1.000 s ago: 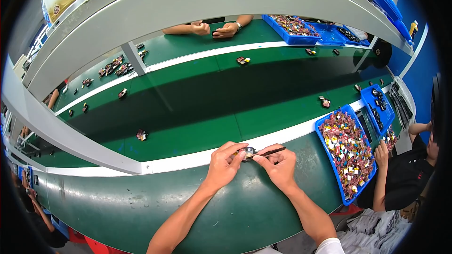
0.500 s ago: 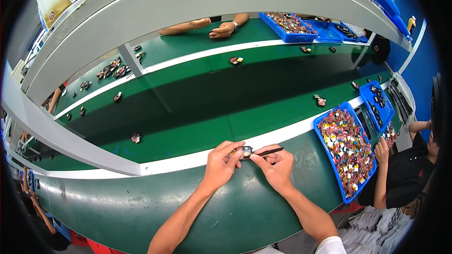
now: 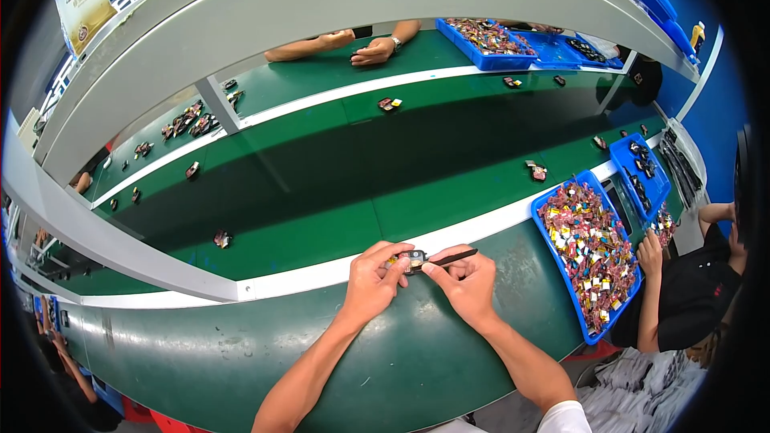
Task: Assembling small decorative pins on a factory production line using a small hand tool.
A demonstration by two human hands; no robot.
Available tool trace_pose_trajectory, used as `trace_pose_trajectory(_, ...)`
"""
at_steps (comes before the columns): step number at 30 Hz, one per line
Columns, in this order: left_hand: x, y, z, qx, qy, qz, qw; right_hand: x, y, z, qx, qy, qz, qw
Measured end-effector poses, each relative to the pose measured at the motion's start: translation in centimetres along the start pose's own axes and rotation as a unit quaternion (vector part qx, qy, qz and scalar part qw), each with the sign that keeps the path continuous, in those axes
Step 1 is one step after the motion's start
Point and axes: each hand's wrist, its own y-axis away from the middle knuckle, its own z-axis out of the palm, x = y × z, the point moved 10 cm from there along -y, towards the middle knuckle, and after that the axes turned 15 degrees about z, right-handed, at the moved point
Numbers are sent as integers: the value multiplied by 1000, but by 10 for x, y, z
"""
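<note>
Between the thumb and fingers of my left hand (image 3: 370, 281) is a small dark casing (image 3: 416, 256), with shiny round and pale bits showing inside it. My right hand (image 3: 469, 287) pinches a slim black tool (image 3: 455, 256) that looks like tweezers. Its lower end is at the right side of the casing, partly covered by my right fingers. Both hands are close together over the near edge of the green workbench (image 3: 265, 353), beside the white rail (image 3: 457, 235).
A green conveyor belt (image 3: 321, 228) carries scattered small assemblies. To the right stands a blue tray (image 3: 553, 261) heaped with small wired parts, with a smaller blue tray (image 3: 651, 156) beyond it. Co-workers sit at right and across. A grey beam (image 3: 361, 4) arches overhead.
The small assemblies on the belt have shifted slightly left. My hands keep their hold on the casing and the black tool, with hardly any movement.
</note>
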Motion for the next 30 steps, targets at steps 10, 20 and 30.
trace_pose_trajectory(10,-8,0,-6,36,39,-14,998,-14,7,-1,19,89,-55,994)
trace_pose_trajectory(20,-8,0,-6,35,43,-21,998,-27,13,3,38,145,-132,980)
trace_pose_trajectory(30,-7,-1,-4,15,47,-27,998,-46,27,15,38,217,-267,938)
